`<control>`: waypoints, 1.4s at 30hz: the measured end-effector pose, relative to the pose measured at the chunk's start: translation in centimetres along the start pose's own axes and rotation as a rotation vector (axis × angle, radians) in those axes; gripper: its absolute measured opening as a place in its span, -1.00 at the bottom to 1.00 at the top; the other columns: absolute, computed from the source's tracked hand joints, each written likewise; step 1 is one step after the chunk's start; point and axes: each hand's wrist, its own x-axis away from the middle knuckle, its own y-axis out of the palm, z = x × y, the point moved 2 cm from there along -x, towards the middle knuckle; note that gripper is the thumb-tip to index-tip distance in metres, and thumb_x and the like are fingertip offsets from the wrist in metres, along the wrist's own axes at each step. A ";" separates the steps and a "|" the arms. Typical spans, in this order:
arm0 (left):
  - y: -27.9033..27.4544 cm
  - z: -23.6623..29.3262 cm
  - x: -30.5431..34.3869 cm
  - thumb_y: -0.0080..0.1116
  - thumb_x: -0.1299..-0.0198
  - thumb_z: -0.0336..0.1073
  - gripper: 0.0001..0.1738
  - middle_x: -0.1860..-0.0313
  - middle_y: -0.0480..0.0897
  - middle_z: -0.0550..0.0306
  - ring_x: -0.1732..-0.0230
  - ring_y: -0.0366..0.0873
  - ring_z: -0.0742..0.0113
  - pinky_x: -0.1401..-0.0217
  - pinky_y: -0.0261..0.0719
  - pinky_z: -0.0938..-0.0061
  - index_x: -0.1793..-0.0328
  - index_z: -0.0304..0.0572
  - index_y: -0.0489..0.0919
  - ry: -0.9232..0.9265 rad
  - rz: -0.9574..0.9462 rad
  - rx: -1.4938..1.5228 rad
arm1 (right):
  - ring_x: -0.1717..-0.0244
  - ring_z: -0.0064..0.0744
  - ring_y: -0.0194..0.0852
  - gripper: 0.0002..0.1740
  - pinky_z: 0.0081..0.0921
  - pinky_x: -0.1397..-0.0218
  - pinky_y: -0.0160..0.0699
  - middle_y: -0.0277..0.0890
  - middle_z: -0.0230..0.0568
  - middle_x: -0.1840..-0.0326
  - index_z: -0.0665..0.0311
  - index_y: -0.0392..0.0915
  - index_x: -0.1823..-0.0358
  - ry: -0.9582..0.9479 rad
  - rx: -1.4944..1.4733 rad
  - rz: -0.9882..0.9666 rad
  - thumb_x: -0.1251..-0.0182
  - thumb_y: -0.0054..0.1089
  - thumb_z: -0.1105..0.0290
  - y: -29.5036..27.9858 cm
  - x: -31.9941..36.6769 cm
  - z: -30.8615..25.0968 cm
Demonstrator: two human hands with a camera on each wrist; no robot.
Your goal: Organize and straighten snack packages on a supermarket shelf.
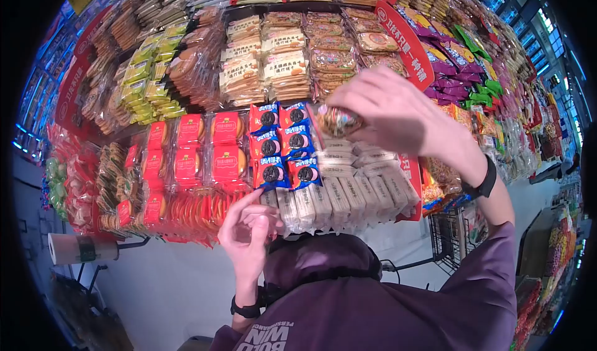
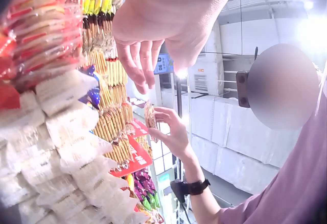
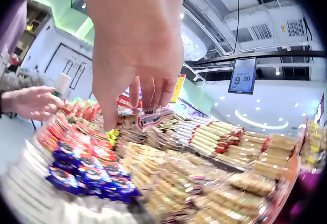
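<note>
In the head view my right hand (image 1: 385, 111) pinches a clear-wrapped snack packet (image 1: 341, 122) with brown and coloured bits. It is held above the white-wrapped packets (image 1: 339, 158), just right of two columns of blue cookie packets (image 1: 272, 173). The left wrist view shows the wrapped packet (image 2: 149, 115) edge-on between the right thumb and fingers. My left hand (image 1: 250, 223) holds nothing; its fingers are loosely bent near the front edge of the display, below the blue packets. In the right wrist view the back of the right hand (image 3: 138, 35) hides much of the packet.
Red-labelled round cookies (image 1: 188, 164) lie left of the blue packets. Behind them stand rows of cream-labelled crackers (image 1: 286, 65) and yellow packets (image 1: 149, 71). A red sign strip (image 1: 407, 46) borders purple bags (image 1: 448, 68) at right. A wire cart (image 1: 449, 242) stands below right.
</note>
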 end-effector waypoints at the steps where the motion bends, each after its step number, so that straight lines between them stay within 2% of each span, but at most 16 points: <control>1: -0.6 0.0 0.1 0.10 -0.34 -0.43 -0.64 0.27 0.69 -0.03 0.34 0.66 0.38 0.33 0.59 0.58 -0.21 -0.44 0.47 0.008 0.028 -0.034 | -0.03 -0.08 0.51 -0.44 -0.23 -0.14 0.44 0.54 -0.11 0.09 0.29 0.42 -0.05 0.012 0.046 -0.018 -0.01 0.43 0.34 -0.3 -0.8 2.2; 4: -1.8 0.2 0.5 0.08 -0.35 -0.43 -0.73 0.31 0.69 -0.04 0.38 0.66 0.37 0.36 0.58 0.58 -0.11 -0.45 0.51 0.036 0.110 -0.111 | -0.02 0.04 0.50 -0.36 -0.13 -0.10 0.44 0.54 -0.02 0.14 0.28 0.33 -0.16 0.070 0.161 -0.061 -0.06 0.44 0.34 -0.4 -3.8 8.9; 6: -2.1 0.6 0.7 0.08 -0.35 -0.44 -0.77 0.34 0.68 -0.04 0.40 0.65 0.36 0.38 0.58 0.57 -0.05 -0.45 0.53 0.045 0.166 -0.133 | 0.02 0.11 0.51 -0.35 -0.09 -0.06 0.45 0.55 0.04 0.20 0.28 0.31 -0.19 0.178 0.161 -0.184 -0.10 0.43 0.32 0.0 -6.2 13.0; 8: -2.4 0.9 0.9 0.08 -0.35 -0.45 -0.79 0.35 0.68 -0.03 0.42 0.65 0.36 0.38 0.58 0.56 -0.02 -0.45 0.55 0.041 0.206 -0.138 | 0.03 0.16 0.52 -0.35 -0.06 -0.01 0.47 0.56 0.10 0.21 0.29 0.30 -0.22 0.248 0.137 -0.196 -0.15 0.41 0.31 0.9 -8.3 16.6; 11: -2.7 1.0 1.1 0.08 -0.35 -0.45 -0.81 0.36 0.68 -0.03 0.44 0.64 0.35 0.39 0.57 0.54 0.01 -0.44 0.56 0.049 0.254 -0.149 | 0.11 0.12 0.52 -0.42 -0.09 0.07 0.44 0.54 0.03 0.19 0.27 0.29 -0.20 0.265 0.093 -0.186 -0.21 0.37 0.34 2.8 -11.1 21.1; 14: -3.1 1.0 1.0 0.08 -0.35 -0.45 -0.82 0.38 0.67 -0.03 0.45 0.63 0.36 0.40 0.56 0.53 0.02 -0.43 0.56 0.069 0.294 -0.158 | 0.06 0.07 0.55 -0.42 -0.12 0.03 0.48 0.57 0.05 0.11 0.29 0.31 -0.19 0.167 0.014 -0.114 -0.20 0.39 0.33 4.9 -12.7 24.1; 15: -3.2 0.9 1.0 0.08 -0.35 -0.45 -0.82 0.39 0.67 -0.03 0.45 0.62 0.36 0.40 0.56 0.53 0.02 -0.43 0.56 0.074 0.307 -0.161 | -0.01 0.04 0.56 -0.41 -0.15 -0.06 0.50 0.57 0.08 0.03 0.29 0.33 -0.19 0.241 0.030 -0.203 -0.20 0.40 0.30 5.0 -13.2 24.0; 19: -3.1 1.0 0.5 0.07 -0.38 -0.37 -0.82 0.44 0.62 0.00 0.54 0.56 0.37 0.45 0.53 0.51 0.07 -0.39 0.56 0.067 0.363 -0.190 | -0.02 0.05 0.56 -0.40 -0.16 -0.04 0.51 0.57 0.09 -0.03 0.33 0.35 -0.17 0.255 -0.074 -0.216 -0.16 0.42 0.30 6.7 -13.1 25.1; 22: -3.0 1.1 0.0 0.07 -0.38 -0.38 -0.82 0.44 0.62 0.00 0.54 0.56 0.37 0.45 0.53 0.51 0.09 -0.39 0.56 0.049 0.363 -0.192 | -0.01 0.03 0.56 -0.48 -0.17 -0.04 0.51 0.61 0.06 0.04 0.37 0.47 -0.04 0.342 0.003 -0.312 -0.11 0.46 0.30 6.9 -12.3 25.5; 28: -2.4 1.1 -1.3 0.09 -0.37 -0.40 -0.84 0.42 0.64 0.02 0.49 0.59 0.38 0.41 0.52 0.56 0.08 -0.40 0.56 0.022 0.317 -0.189 | 0.16 -0.02 0.62 -0.60 -0.26 0.09 0.58 0.66 -0.07 0.28 0.36 0.61 0.20 0.208 0.120 -0.164 -0.09 0.47 0.20 7.6 -11.4 25.8; 31: -2.6 0.8 -1.7 0.10 -0.35 -0.44 -0.85 0.38 0.68 0.01 0.45 0.63 0.39 0.39 0.55 0.58 0.07 -0.41 0.57 0.023 0.283 -0.156 | 0.11 0.00 0.62 -0.56 -0.24 0.05 0.58 0.67 -0.05 0.24 0.35 0.62 0.11 0.336 0.068 -0.194 -0.16 0.39 0.12 6.0 -12.1 24.4; 34: -2.6 0.5 -1.6 0.09 -0.35 -0.45 -0.86 0.39 0.68 0.01 0.45 0.63 0.40 0.39 0.56 0.57 0.07 -0.41 0.57 0.014 0.277 -0.131 | 0.09 0.02 0.62 -0.52 -0.21 0.02 0.58 0.67 0.00 0.19 0.32 0.63 0.04 0.235 -0.094 -0.090 -0.18 0.34 0.08 6.7 -14.9 23.3; 37: -2.6 0.5 -1.5 0.08 -0.35 -0.47 -0.86 0.40 0.68 0.01 0.45 0.63 0.40 0.38 0.58 0.56 0.08 -0.42 0.57 0.007 0.269 -0.125 | 0.04 0.03 0.60 -0.48 -0.21 -0.03 0.53 0.64 0.05 0.13 0.34 0.53 -0.05 0.134 -0.013 -0.142 -0.19 0.36 0.12 9.9 -17.2 22.8; 40: -2.9 0.9 -0.9 0.08 -0.35 -0.48 -0.87 0.41 0.67 0.00 0.45 0.63 0.39 0.37 0.60 0.54 0.08 -0.43 0.57 0.006 0.284 -0.129 | 0.03 0.07 0.59 -0.35 -0.16 -0.02 0.52 0.62 0.11 0.10 0.33 0.44 -0.16 0.182 0.021 -0.221 -0.12 0.40 0.12 12.2 -18.7 22.2; 41: -3.1 0.9 -0.7 0.08 -0.35 -0.48 -0.87 0.41 0.67 0.00 0.45 0.63 0.39 0.36 0.60 0.54 0.09 -0.43 0.57 0.015 0.295 -0.139 | 0.05 0.06 0.58 -0.28 -0.17 -0.01 0.51 0.60 0.10 0.15 0.25 0.37 -0.23 0.234 0.018 -0.258 -0.08 0.43 0.11 12.6 -19.3 22.1; 42: -3.4 0.9 -0.4 0.08 -0.35 -0.48 -0.87 0.41 0.67 0.00 0.45 0.63 0.38 0.36 0.61 0.54 0.09 -0.44 0.57 0.022 0.307 -0.151 | 0.06 0.03 0.58 -0.29 -0.19 0.00 0.51 0.59 0.06 0.17 0.24 0.38 -0.23 0.208 -0.004 -0.235 -0.08 0.43 0.11 12.6 -19.3 21.8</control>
